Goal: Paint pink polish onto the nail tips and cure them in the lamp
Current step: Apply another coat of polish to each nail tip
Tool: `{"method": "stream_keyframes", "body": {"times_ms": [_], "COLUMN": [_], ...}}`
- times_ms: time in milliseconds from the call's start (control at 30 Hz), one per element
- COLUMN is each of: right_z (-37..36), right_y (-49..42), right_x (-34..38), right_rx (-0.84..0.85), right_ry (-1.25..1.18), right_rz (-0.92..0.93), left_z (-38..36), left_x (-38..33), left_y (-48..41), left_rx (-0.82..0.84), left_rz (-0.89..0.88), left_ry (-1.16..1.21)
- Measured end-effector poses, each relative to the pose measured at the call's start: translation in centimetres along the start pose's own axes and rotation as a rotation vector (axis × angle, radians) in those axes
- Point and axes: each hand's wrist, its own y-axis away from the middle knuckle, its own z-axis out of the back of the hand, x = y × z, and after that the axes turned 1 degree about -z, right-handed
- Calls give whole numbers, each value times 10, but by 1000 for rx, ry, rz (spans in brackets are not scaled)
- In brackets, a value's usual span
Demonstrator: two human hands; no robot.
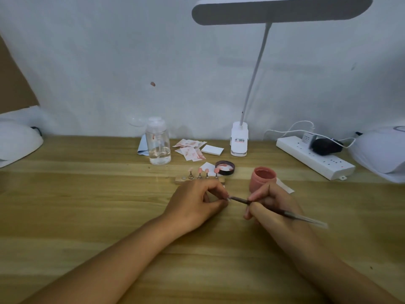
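Reached in from the bottom edge with both forearms over the tabletop (87, 205). Pinched a small nail tip (228, 199) in the curled fingers of the left hand (197, 205), centre frame. Gripped a brush (241, 200) pen-style in the right hand (271, 207), bristle end at that tip. Had an open jar of pink polish (263, 178) just above the right hand, with a wooden strip (199, 178) of pink-coated tips beside it. Had a white curing lamp (17, 141) at the far left edge.
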Motion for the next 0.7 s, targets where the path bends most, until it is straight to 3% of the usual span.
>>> {"method": "stream_keyframes", "body": {"times_ms": [200, 367, 700], "right_z": [0, 11, 24], "right_y": [-1, -5, -16], "right_x": [-1, 0, -10], "right_rx": [-44, -319, -424], "right_ry": [-23, -45, -33], "right_rz": [32, 194, -38], "left_z": [1, 2, -1], "left_x": [-2, -2, 0], "left_y": [1, 1, 2], "left_rx": [19, 29, 26], "left_rz": [-3, -26, -50], "left_ry": [10, -14, -27]}}
